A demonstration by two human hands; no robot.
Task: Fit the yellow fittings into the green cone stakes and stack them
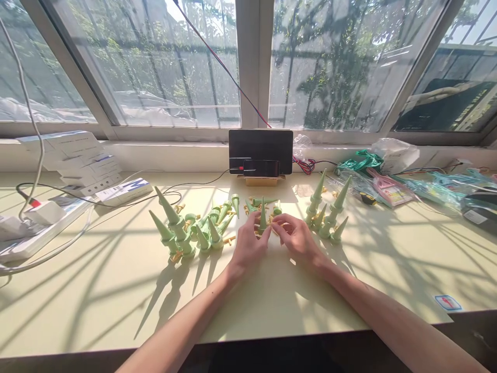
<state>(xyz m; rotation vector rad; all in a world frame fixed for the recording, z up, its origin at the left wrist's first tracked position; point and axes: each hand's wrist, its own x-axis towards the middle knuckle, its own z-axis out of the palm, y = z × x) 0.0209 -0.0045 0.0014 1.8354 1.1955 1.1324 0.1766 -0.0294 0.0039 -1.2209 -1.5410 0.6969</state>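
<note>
Green cone: mid-table, long axis upright, tip pointing up.
Left hand: thumb and fingers closed around the cone's base, forearm slanting inward.
Right hand: just beside, fingers curled toward the cone; cannot tell whether they grip anything.

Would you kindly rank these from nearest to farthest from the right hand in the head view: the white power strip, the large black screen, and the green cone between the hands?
1. Green cone: just left of the right hand.
2. Large black screen: ahead, toward the back.
3. White power strip: far over on the left side.
</note>
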